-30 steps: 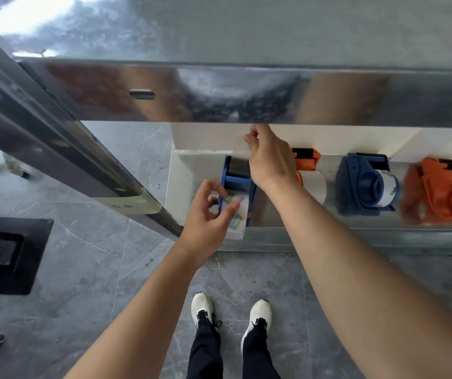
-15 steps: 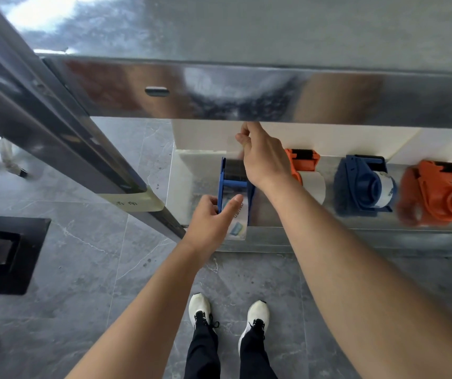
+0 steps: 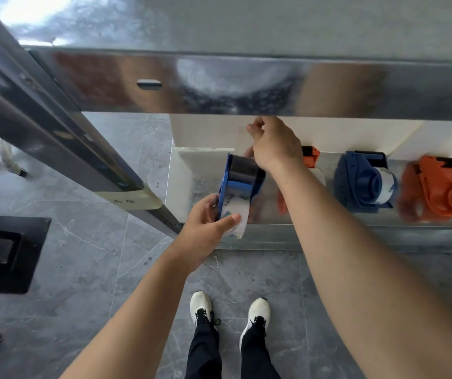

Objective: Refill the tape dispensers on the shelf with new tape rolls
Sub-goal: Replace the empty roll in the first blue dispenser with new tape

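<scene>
dispensers (image 3: 364, 181) line steel shelf (image 3: 329, 237) (grey marble floor (image 3: 82, 255)).

4 dispensers (image 3: 364, 181) on shelf (image 3: 329, 236)

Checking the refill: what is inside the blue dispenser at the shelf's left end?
A clear tape roll with a printed label sits inside the blue plastic tape dispenser, which the left hand grips; the right hand pinches its pulled-out strip. The roll covers the hub.

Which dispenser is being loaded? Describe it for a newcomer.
Find the lower steel shelf. Four dispensers line it; take the leftmost blue dispenser. Unlike the other blue dispenser, it stands edge-on, left hand gripping it, right hand pinching its tape.
</scene>
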Demonstrator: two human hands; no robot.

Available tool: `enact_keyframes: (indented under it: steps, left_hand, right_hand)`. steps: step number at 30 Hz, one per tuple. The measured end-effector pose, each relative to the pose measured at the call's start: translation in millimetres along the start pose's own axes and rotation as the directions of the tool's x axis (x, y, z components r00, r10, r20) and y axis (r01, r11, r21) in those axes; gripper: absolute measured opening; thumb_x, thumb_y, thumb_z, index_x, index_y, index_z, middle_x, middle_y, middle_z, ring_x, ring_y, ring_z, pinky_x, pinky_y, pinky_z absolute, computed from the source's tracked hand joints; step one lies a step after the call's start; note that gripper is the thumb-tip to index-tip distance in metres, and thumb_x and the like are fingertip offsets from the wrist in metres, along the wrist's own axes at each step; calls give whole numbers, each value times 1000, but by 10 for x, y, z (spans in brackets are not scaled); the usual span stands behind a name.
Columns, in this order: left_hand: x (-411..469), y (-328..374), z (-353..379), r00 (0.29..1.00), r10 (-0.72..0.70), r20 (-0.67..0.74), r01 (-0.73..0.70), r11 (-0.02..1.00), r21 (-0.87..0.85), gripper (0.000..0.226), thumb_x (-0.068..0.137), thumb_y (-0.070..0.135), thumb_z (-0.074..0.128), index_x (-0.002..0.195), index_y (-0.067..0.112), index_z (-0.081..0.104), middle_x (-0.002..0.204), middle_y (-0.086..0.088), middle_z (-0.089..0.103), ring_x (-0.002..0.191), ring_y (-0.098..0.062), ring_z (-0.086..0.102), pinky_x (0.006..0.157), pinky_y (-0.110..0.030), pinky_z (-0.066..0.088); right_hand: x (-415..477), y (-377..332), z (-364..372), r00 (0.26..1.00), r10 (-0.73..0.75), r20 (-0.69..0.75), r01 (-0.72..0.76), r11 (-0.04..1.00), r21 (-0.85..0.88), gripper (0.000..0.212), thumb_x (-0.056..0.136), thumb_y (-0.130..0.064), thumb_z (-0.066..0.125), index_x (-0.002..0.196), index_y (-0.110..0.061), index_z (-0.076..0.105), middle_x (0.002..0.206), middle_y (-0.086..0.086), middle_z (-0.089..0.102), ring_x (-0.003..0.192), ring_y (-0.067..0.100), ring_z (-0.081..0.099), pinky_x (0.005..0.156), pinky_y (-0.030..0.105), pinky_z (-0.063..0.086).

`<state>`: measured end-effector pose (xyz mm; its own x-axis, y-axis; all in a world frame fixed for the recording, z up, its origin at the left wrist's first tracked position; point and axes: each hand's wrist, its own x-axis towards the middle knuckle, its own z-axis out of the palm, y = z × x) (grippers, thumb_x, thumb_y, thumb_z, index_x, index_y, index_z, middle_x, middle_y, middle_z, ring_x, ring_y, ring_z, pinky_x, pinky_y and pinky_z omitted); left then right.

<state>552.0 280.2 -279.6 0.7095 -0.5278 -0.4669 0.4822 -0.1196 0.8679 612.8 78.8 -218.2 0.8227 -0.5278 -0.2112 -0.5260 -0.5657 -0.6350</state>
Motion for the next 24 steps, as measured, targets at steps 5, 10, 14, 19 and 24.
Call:
enact_keyframes:
  steps: [5,10,14,19,24]
  left_hand:
    - [-9,-85,-119,999,15,40,-13,999,-53,41,93,2,76,132,10,66,123,-14,78,120,-31,73,107,-45,55]
    - [-17,-186,-235,1000,16,1,-16,992,-126,57,79,15,85,133,5,69,126,-23,75,123,-42,69,114,-56,50]
    - [-1,-210,-244,999,17,-28,-20,993,-113,47,82,7,79,128,7,70,120,-18,79,114,-31,74,106,-45,54]
    - [-7,-194,-233,998,52,-22,-54,991,-125,44,83,4,76,127,1,70,122,-25,76,113,-35,73,104,-45,58]
    - [0,-129,-206,999,22,-37,-27,987,-156,42,81,1,76,123,-2,71,116,-21,79,106,-30,77,95,-36,62]
  right_hand:
    - [88,24,-135,956,143,257,-196,961,194,21,97,-34,72,106,-14,69,90,0,76,69,11,64,63,27,47]
    - [103,166,4,747,340,572,-569,772,284,30,83,-28,86,104,-9,75,94,6,70,79,14,59,63,24,48]
    - [81,340,124,604,344,719,-696,667,265,20,83,-5,78,73,-14,64,75,4,63,71,13,56,64,22,44]
    - [96,390,137,506,328,798,-720,670,181,22,62,-9,80,70,-18,62,80,3,62,68,13,51,63,25,36]
    - [110,429,216,554,262,791,-750,570,336,35,75,-6,81,107,-22,79,89,6,69,90,19,56,59,27,41]
